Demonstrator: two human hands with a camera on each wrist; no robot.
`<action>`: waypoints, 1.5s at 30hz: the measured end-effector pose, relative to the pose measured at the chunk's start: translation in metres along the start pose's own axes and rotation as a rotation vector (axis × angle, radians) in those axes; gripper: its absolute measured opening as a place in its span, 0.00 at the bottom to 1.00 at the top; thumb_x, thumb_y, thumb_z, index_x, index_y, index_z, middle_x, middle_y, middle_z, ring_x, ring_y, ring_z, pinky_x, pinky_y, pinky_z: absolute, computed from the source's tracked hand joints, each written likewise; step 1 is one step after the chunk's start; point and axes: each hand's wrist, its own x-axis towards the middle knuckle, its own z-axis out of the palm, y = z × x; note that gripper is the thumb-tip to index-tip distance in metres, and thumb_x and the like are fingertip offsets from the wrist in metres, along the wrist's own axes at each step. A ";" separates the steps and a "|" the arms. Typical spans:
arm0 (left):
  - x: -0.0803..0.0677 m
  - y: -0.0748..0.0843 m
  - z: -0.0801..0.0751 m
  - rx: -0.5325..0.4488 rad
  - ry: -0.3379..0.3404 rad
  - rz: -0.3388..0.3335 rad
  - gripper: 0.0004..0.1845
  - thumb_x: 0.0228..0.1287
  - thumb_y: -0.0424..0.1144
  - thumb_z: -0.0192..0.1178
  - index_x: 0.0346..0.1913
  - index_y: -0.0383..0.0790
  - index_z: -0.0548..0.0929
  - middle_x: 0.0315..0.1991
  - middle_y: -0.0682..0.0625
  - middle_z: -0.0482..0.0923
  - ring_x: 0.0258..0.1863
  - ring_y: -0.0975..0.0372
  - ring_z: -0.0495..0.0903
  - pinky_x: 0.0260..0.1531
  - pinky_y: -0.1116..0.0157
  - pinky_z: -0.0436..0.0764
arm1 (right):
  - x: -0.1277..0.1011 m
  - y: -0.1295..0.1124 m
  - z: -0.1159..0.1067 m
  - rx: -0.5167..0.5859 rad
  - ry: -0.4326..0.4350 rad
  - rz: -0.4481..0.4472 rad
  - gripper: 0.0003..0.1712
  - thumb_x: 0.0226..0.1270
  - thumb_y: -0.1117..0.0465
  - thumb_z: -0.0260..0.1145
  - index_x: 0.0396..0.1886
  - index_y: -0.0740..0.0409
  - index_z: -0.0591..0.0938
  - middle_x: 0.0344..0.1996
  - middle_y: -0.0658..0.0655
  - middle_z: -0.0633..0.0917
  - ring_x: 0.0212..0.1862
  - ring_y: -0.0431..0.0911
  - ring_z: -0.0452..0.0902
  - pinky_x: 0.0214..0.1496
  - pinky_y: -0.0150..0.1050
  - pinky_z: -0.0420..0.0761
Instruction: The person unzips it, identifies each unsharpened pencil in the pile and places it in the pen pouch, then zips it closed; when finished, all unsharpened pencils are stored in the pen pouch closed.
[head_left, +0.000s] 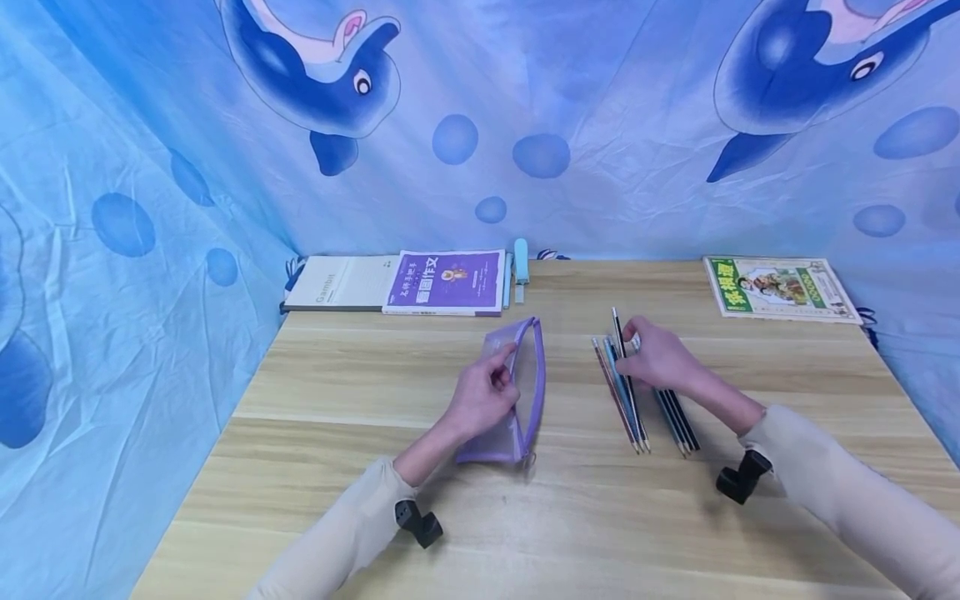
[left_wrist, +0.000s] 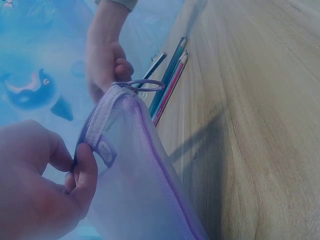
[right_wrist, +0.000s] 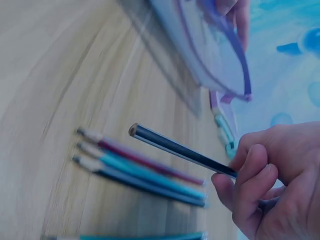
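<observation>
A purple mesh zip pouch (head_left: 498, 443) stands with its mouth gaping toward the right. My left hand (head_left: 483, 396) pinches its zipper edge between thumb and fingers, near a small label (left_wrist: 105, 150). A ring (left_wrist: 147, 84) hangs at one end of the zip. My right hand (head_left: 663, 358) holds a dark striped pencil (right_wrist: 175, 149), raised above the table with one end pointing at the pouch side. Under it lie a red pencil (right_wrist: 150, 162), a light blue pencil (right_wrist: 140, 171) and a dark pencil (right_wrist: 135, 183). Several more dark pencils (head_left: 677, 421) lie just to the right.
At the back left lie a pale notebook (head_left: 341, 287) and a purple book (head_left: 450, 279), with a light blue stapler-like object (head_left: 521, 260) beside them. A green and white booklet (head_left: 783, 290) lies back right. Blue dolphin-print cloth (head_left: 615, 200) borders the wooden table (head_left: 337, 367).
</observation>
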 end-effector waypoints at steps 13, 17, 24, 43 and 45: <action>0.001 0.002 -0.001 -0.003 0.010 0.011 0.36 0.52 0.21 0.58 0.70 0.27 0.68 0.30 0.50 0.75 0.27 0.62 0.73 0.23 0.69 0.79 | 0.002 -0.036 0.011 0.256 0.026 0.032 0.28 0.61 0.65 0.62 0.59 0.64 0.62 0.21 0.61 0.80 0.14 0.44 0.70 0.13 0.31 0.65; 0.002 0.002 -0.001 -0.008 0.010 0.012 0.36 0.52 0.21 0.58 0.70 0.27 0.68 0.30 0.50 0.75 0.26 0.62 0.74 0.23 0.68 0.80 | 0.003 -0.047 0.017 0.330 0.022 0.037 0.28 0.61 0.66 0.61 0.59 0.63 0.61 0.26 0.61 0.83 0.15 0.44 0.71 0.14 0.32 0.67; 0.002 0.003 -0.001 -0.013 0.010 0.008 0.37 0.52 0.21 0.58 0.70 0.27 0.68 0.30 0.50 0.75 0.26 0.62 0.74 0.23 0.68 0.80 | 0.004 -0.066 0.029 0.394 0.000 0.007 0.27 0.64 0.66 0.61 0.59 0.61 0.61 0.33 0.61 0.86 0.16 0.44 0.72 0.14 0.32 0.66; -0.001 0.004 -0.002 -0.018 0.031 0.011 0.37 0.52 0.21 0.58 0.70 0.27 0.68 0.30 0.50 0.75 0.28 0.62 0.74 0.27 0.68 0.81 | 0.007 -0.083 0.067 0.435 -0.036 0.024 0.23 0.63 0.67 0.64 0.55 0.60 0.66 0.29 0.61 0.86 0.14 0.43 0.71 0.13 0.32 0.68; -0.001 0.004 -0.002 -0.024 0.029 0.006 0.37 0.52 0.21 0.58 0.70 0.27 0.68 0.31 0.49 0.75 0.28 0.62 0.74 0.26 0.68 0.81 | 0.007 -0.083 0.069 0.441 -0.044 0.024 0.23 0.62 0.68 0.64 0.55 0.61 0.66 0.29 0.61 0.86 0.14 0.43 0.71 0.13 0.32 0.68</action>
